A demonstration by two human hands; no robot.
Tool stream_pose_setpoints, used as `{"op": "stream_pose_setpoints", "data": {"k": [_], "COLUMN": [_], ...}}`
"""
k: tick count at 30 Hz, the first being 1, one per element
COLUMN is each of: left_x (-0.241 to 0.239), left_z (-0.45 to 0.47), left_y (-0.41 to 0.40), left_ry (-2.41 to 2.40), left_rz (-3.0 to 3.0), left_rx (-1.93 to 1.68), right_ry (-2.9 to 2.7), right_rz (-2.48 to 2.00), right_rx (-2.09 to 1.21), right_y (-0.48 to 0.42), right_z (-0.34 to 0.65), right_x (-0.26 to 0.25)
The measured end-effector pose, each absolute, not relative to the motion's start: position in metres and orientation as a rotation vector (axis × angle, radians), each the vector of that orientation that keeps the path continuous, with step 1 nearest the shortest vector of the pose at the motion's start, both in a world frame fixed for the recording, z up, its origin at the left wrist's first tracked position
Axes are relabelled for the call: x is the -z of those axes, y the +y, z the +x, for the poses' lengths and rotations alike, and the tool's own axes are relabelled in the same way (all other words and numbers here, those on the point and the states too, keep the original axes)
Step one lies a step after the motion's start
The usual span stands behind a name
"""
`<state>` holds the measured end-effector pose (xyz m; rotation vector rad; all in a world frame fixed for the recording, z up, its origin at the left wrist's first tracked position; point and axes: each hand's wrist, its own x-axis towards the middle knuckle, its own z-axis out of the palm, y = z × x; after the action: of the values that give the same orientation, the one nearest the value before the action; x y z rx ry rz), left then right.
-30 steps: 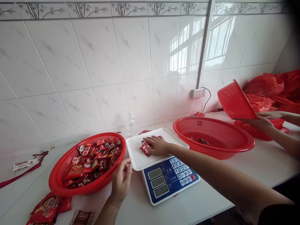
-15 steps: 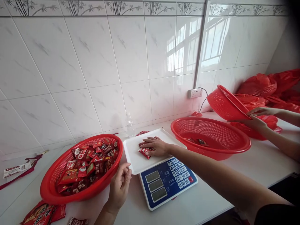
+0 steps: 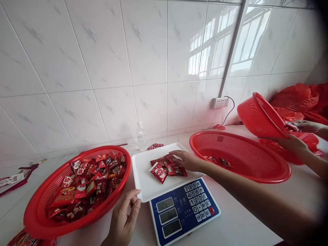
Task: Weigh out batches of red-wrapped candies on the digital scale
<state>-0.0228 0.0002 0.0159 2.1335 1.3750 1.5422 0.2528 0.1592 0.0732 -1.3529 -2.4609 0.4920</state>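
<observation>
My left hand (image 3: 125, 216) touches the near left corner of the white weighing tray (image 3: 143, 191) with a fingertip. Its fingers are loosely curled, with the thumb apart from them. My right hand (image 3: 186, 160) reaches over the tray from the right, its fingers outstretched at the edge of several red snack packets, partly covering them. The nearest, a red and white packet (image 3: 159, 172), lies flat on the tray. Under the tray is a digital scale (image 3: 186, 215) with a blue keypad panel and faint digits on its displays.
Left stands a red basket (image 3: 36, 215) heaped with snack packets. A larger red basket (image 3: 279, 171) on the right holds a few. Beyond it, another person's hands (image 3: 297, 145) hold a tilted red basket (image 3: 258, 116) and a packet. A clear bottle (image 3: 141, 136) stands by the wall.
My right hand has shifted right off the packets, and several now show spread across the tray. Digits have appeared on the scale. The other person's upper hand now holds a packet.
</observation>
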Motion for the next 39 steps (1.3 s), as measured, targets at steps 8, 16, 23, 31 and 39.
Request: {"op": "stream_pose_setpoints", "data": {"k": [8, 16, 23, 31, 39], "left_x": [-0.019, -0.018, -0.027, -0.027, -0.028], "left_z": [-0.021, -0.025, -0.019, -0.019, -0.019], "left_y": [0.002, 0.0, -0.001, -0.001, 0.001], "left_ry": [1.419, 1.487, 1.409, 1.44, 1.465], "left_rz": [2.168, 2.149, 2.183, 2.175, 2.197], "left_rx": [-1.527, -1.453, -1.579, -1.537, -1.553], "right_ry": [-2.585, -2.618, -2.604, -2.649, -2.424], "right_rz": [-1.24, -1.221, -1.188, -0.991, -1.194], "right_rx": [-0.581, -0.65, -0.596, -0.532, -0.447], "right_y": [0.161, 0.161, 0.143, 0.125, 0.128], "right_z": [0.248, 0.252, 0.254, 0.244, 0.237], "right_x": [-0.076, -0.084, -0.091, -0.094, -0.091]}}
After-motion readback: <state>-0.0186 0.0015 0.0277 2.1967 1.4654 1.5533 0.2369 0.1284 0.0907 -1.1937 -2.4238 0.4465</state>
